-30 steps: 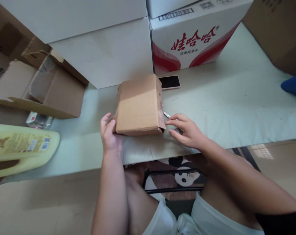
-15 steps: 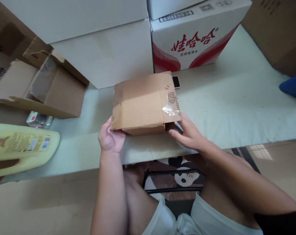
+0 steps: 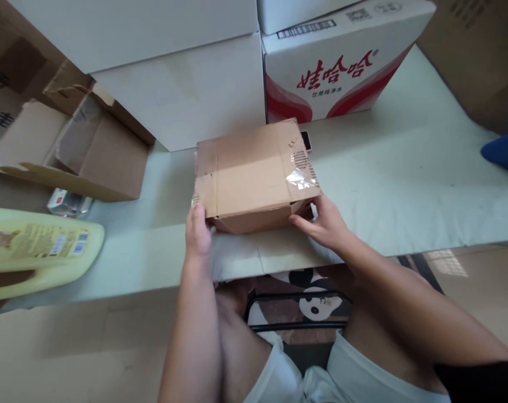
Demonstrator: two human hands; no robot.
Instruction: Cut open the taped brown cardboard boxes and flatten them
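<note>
A small brown cardboard box (image 3: 251, 176) lies on the pale green cloth-covered table (image 3: 383, 184), its wide top flap facing up with clear tape and printed marks at the right end. At the box's front left corner, my left hand (image 3: 199, 230) is closed on the edge, thumb upward, the other fingers partly hidden. My right hand (image 3: 326, 224) grips the front right corner, its thumb against the front face and its fingers behind the flap's side. Just past the far right corner, a small dark-faced device with a pale rim (image 3: 306, 141) shows in part.
White cartons (image 3: 186, 101) stand behind the box, one a red-and-white water carton (image 3: 321, 84). To the left are an open brown carton (image 3: 115, 151), a clear plastic package (image 3: 70, 202) and a yellow jug (image 3: 39, 252). Something blue (image 3: 503, 154) lies at the right edge.
My left hand has turned and moved right, its thumb now up at the box's corner. My right thumb has come against the front face. The box's front edge has tilted slightly, showing more front.
</note>
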